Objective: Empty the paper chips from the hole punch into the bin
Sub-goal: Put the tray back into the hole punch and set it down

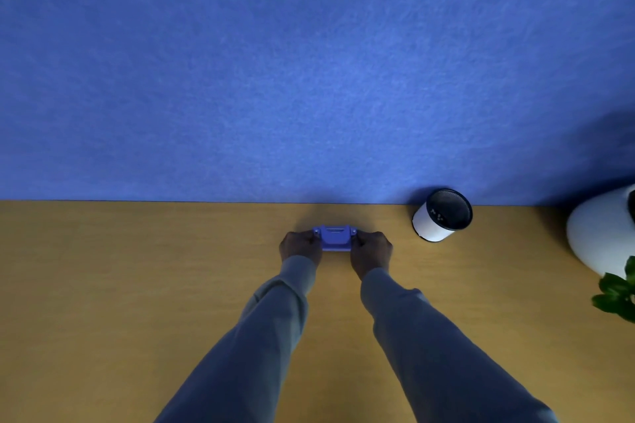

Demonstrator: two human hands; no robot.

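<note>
A small blue hole punch [335, 238] rests on the wooden desk [137, 285] near the blue partition. My left hand [299, 246] grips its left end and my right hand [371, 251] grips its right end, fingers curled around it. To the right, against the partition, stands the bin [433, 223], a small white cylinder with a dark mesh inside, where a few white paper chips lie.
A blue felt partition [309, 72] rises behind the desk's far edge. At the far right sits a large white rounded pot [598, 233] with green leaves [616, 292] in front of it. Grey sleeves cover both forearms.
</note>
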